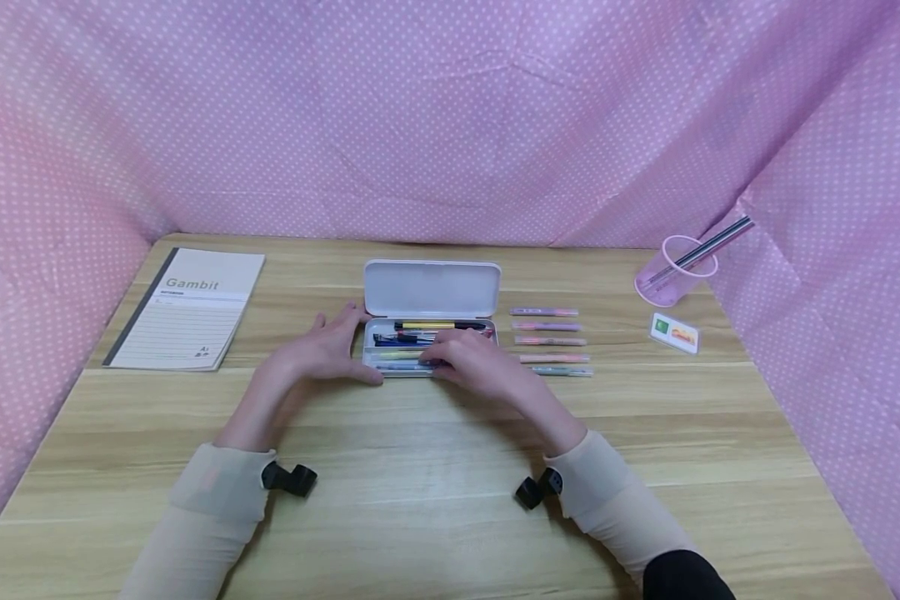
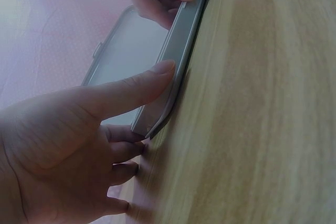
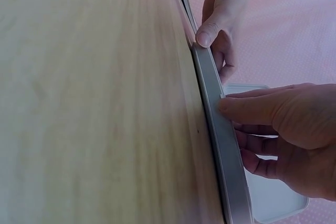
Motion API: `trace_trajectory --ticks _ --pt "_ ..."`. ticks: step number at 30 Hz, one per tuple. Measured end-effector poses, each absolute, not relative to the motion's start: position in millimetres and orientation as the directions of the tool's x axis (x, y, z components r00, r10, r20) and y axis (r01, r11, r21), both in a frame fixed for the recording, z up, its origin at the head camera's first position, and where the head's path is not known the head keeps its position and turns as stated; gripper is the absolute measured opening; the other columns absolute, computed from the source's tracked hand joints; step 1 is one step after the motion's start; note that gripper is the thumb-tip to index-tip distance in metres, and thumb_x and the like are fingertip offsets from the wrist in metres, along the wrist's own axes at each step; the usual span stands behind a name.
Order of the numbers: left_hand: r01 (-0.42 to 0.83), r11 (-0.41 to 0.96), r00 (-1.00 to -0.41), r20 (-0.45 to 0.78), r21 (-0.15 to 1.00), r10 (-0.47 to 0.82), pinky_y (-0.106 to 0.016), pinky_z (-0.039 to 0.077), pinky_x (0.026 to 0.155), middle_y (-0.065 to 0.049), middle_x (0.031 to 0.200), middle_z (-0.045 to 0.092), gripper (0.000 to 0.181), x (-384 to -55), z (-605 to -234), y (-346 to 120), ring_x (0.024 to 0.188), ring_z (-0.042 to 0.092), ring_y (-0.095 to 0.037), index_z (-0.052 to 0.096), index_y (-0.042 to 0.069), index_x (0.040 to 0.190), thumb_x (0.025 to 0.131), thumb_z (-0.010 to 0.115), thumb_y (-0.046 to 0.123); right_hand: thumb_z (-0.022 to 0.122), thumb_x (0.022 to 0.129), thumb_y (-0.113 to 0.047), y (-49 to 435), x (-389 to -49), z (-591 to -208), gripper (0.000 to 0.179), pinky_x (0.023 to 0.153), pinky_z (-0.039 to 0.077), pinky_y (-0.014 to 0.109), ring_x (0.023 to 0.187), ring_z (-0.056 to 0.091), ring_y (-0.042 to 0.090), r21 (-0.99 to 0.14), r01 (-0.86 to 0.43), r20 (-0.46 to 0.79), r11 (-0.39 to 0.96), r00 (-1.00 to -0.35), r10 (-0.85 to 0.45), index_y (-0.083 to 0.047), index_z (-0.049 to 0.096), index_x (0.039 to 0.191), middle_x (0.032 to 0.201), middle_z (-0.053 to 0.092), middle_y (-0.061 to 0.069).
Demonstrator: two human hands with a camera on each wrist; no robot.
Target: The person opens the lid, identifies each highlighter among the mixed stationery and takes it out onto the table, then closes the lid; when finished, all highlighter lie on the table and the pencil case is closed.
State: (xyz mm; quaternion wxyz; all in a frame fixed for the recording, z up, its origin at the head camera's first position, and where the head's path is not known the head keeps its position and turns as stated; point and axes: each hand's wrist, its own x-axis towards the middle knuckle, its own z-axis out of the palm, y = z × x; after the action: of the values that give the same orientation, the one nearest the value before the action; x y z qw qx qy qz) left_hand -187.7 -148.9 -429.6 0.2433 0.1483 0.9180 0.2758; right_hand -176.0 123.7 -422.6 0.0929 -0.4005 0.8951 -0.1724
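A white pencil case [image 1: 432, 289] stands with its lid raised at the back, and several pens lie inside, among them a yellow and black pen [image 1: 429, 326]. My left hand [image 1: 330, 346] holds the case at its left end. Its thumb [image 2: 139, 88] presses the front wall while the fingers reach round the end. Over the front compartment is my right hand [image 1: 476, 362], its fingers bent down among the pens and its thumb [image 3: 247, 108] at the front wall's rim. Those fingertips are hidden by the wall; I cannot tell whether they pinch a pen.
Several pastel pens [image 1: 544, 312] lie in a row right of the case. Farther right stand a pink cup [image 1: 656, 287] holding striped pencils [image 1: 712, 243] and a small flat white packet [image 1: 674, 333]. A notebook [image 1: 187, 312] lies at the left. Pink dotted cloth [image 1: 450, 125] hangs behind the table.
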Motion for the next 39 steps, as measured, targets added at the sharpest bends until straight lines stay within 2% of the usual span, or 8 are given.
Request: trace_trajectory --ticks 9,18,24,39 --pt "0.154 0.796 -0.841 -0.345 0.586 0.417 -0.071 -0.005 0.127 -0.025 0.173 0.003 0.110 -187.6 -429.6 -149.3 0.158 0.008 -0.051 0.028 0.008 0.157 0.075 0.087 0.053 0.070 0.098 -0.016 123.6 -174.2 -422.8 0.020 0.098 0.058 0.035 0.106 0.068 0.018 -0.357 -0.673 -0.038 0.648 -0.683 -0.730 -0.013 0.077 0.117 0.110 0.073 0.003" --pt "0.147 0.794 -0.841 -0.348 0.590 0.415 -0.071 -0.006 0.127 -0.025 0.173 0.002 0.109 -187.0 -429.7 -149.5 0.158 0.004 -0.051 0.028 0.009 0.157 0.076 0.086 0.053 0.071 0.097 -0.017 124.0 -173.4 -422.3 0.021 0.099 0.058 0.036 0.107 0.068 0.018 -0.366 -0.660 -0.035 0.656 -0.695 -0.718 -0.012 0.075 0.117 0.112 0.072 0.004" --pt "0.127 0.802 -0.839 -0.369 0.583 0.401 -0.075 -0.004 0.124 -0.025 0.173 -0.001 0.111 -186.9 -428.8 -148.7 0.155 -0.003 -0.058 0.026 0.012 0.159 0.076 0.086 0.054 0.072 0.097 -0.019 126.1 -173.7 -422.1 0.020 0.098 0.058 0.036 0.106 0.068 0.017 -0.406 -0.637 -0.030 0.655 -0.707 -0.706 -0.014 0.076 0.115 0.114 0.073 0.002" --pt "0.134 0.807 -0.836 -0.371 0.575 0.404 -0.073 -0.004 0.125 -0.025 0.173 -0.001 0.111 -187.4 -428.4 -149.5 0.156 -0.001 -0.056 0.026 0.010 0.158 0.076 0.085 0.055 0.071 0.097 -0.014 135.6 -177.6 -415.5 0.019 0.097 0.059 0.035 0.106 0.069 0.017 -0.415 -0.630 0.007 0.657 -0.724 -0.690 -0.013 0.077 0.115 0.112 0.073 0.002"
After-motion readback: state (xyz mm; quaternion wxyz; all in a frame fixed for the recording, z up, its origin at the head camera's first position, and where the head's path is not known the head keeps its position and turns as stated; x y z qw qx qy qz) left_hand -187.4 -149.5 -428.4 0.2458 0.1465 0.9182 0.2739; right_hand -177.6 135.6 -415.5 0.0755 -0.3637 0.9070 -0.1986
